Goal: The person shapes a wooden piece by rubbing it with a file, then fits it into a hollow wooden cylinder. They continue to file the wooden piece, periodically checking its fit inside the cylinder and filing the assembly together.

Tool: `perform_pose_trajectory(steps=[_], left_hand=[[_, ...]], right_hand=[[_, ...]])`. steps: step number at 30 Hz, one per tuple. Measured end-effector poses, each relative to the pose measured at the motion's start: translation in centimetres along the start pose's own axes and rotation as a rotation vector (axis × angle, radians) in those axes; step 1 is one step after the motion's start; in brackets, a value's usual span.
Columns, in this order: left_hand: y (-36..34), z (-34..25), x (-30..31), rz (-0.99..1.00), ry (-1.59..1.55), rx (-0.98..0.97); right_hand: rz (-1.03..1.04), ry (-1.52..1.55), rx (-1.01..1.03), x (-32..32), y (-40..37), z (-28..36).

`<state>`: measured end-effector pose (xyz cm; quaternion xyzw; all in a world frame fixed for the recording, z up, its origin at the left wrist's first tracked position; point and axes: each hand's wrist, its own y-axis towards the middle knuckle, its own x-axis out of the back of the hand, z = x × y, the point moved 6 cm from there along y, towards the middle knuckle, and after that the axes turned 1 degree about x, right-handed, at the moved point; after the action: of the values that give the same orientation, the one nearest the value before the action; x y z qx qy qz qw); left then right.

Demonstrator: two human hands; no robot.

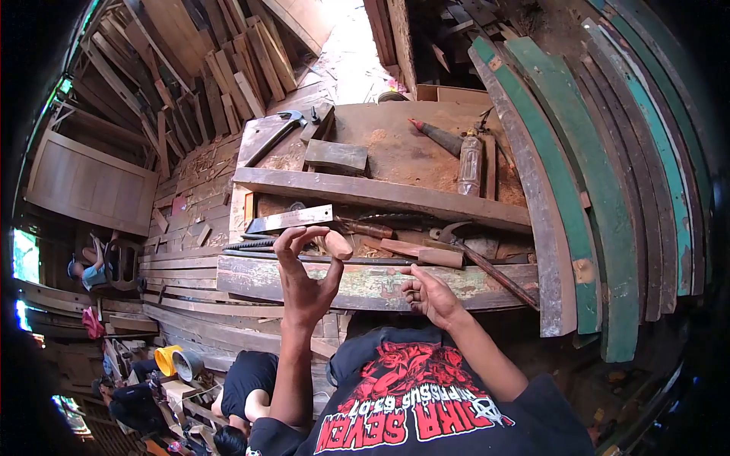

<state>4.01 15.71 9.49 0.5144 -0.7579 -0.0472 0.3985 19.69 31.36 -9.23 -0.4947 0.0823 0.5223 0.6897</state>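
L hand is raised over the bench front w/ fingers spread and bent. Its tips pinch a small rounded wood piece, though the exact grip is hard to read from this angle, so prob. thumb and middle finger. R hand sits lower and to the right, fingers loosely half-curled. It rests against the edge of the weathered front plank, which has flaking green paint. Just behind the wood piece, in the gap between the front plank and a long crossbeam, lies a clutter of tools. There is a flat metal blade, a claw hammer w/ its long handle running down to the right, and a short wood offcut. These crowd the space right past the L fingertips. Farther back on the dusty benchtop are a grey block, a plastic bottle and a red-tipped tool. Curved green-painted boards wall off the R side, and stacked timber fills the upper L. Other people sit low at the L, well apart from both hands.
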Motion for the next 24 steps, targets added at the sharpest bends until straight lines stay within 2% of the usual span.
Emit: perform_pose_trajectory(steps=[19,24], left_hand=[[-0.4,0.2,0.3,0.022,-0.026,0.028],[-0.3,0.1,0.0,0.016,-0.036,0.014]], right_hand=[[0.037,-0.007,0.028,0.0,-0.2,-0.1],[-0.007,0.022,0.024,0.9,-0.2,-0.4]])
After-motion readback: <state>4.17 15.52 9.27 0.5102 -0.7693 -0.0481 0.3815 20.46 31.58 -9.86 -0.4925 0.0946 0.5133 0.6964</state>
